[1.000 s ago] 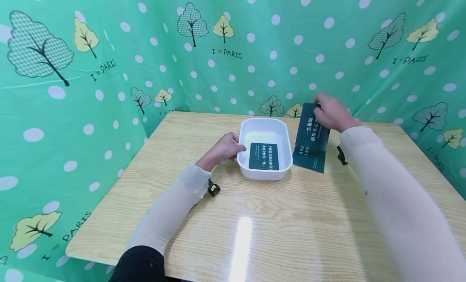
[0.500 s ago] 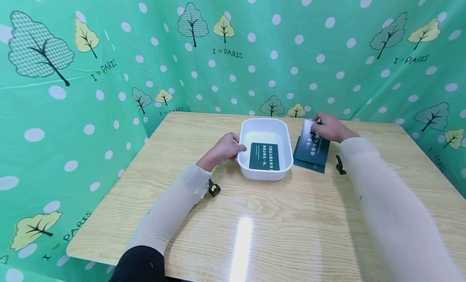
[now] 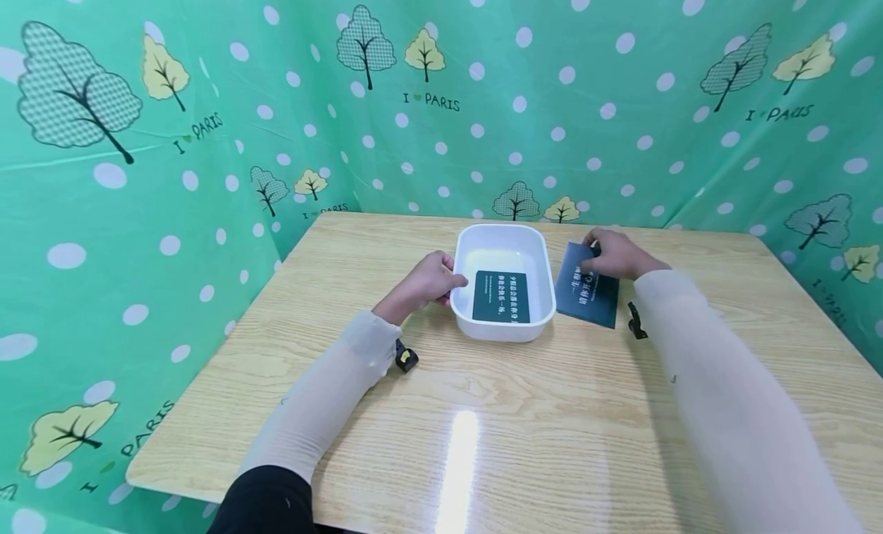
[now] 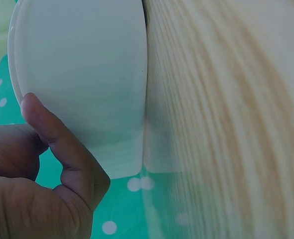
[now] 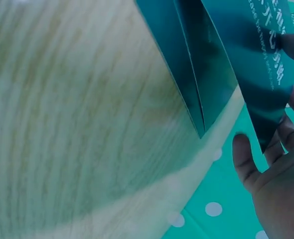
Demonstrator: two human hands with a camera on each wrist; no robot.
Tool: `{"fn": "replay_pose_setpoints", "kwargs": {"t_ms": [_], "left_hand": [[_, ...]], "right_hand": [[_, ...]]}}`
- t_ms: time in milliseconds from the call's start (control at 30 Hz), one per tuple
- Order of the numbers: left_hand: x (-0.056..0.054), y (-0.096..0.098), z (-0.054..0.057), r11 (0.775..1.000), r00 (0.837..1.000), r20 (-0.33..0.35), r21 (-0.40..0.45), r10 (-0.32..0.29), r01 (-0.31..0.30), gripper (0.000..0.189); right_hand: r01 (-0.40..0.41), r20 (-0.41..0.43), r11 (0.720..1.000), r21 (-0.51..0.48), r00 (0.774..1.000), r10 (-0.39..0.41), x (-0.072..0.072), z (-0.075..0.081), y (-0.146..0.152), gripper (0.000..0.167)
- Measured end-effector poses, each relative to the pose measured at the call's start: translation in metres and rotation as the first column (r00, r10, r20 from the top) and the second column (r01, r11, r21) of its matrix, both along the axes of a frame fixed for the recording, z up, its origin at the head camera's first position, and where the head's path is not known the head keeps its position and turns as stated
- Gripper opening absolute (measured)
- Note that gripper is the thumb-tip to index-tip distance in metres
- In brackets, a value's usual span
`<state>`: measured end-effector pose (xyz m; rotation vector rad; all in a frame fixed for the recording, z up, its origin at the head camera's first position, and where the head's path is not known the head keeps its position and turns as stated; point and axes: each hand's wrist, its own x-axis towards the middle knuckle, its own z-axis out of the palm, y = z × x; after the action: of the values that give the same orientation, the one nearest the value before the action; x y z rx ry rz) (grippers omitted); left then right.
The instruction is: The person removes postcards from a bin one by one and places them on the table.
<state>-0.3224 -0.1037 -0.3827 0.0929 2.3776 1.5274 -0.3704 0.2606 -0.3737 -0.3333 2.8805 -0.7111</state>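
Observation:
A white rectangular basin (image 3: 510, 249) stands on the table, a dark green card (image 3: 500, 296) with white Chinese lettering lying flat inside it. My left hand (image 3: 433, 277) pinches the basin's left rim; in the left wrist view the hand (image 4: 62, 169) bears against the outer wall (image 4: 87, 74). Right of the basin, my right hand (image 3: 614, 254) holds the far end of another dark green card (image 3: 586, 293). In the right wrist view this held card (image 5: 246, 55) is raised and bent between thumb and fingers. Dark green card surfaces (image 5: 174, 59) lie beneath it; how many is unclear.
The wooden table (image 3: 524, 411) extends toward me and to both sides. A green curtain (image 3: 483, 135) with dots and trees hangs behind and to the left. Black wrist straps (image 3: 405, 356) show on both forearms.
My right hand has come down and slightly left, lowering the card from raised almost upright to just over the card below. The left hand and basin have stayed put.

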Motion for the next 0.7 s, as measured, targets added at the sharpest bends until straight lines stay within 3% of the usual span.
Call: {"fn": "replay_pose_setpoints", "kwargs": {"t_ms": [267,700], "left_hand": [[0.0008,0.0,0.0011,1.0,1.0,0.001,-0.003,0.0,0.0,0.026],[-0.0007,-0.0005,-0.0011,1.0,1.0,-0.001,-0.008,0.005,-0.005,0.027]], "right_hand": [[-0.016,0.005,0.996,0.083,1.0,0.016,-0.0003,-0.0042,0.0002,0.065],[-0.045,0.063,0.996,0.083,0.997,0.04,0.0012,-0.0081,0.0028,0.06]]}}
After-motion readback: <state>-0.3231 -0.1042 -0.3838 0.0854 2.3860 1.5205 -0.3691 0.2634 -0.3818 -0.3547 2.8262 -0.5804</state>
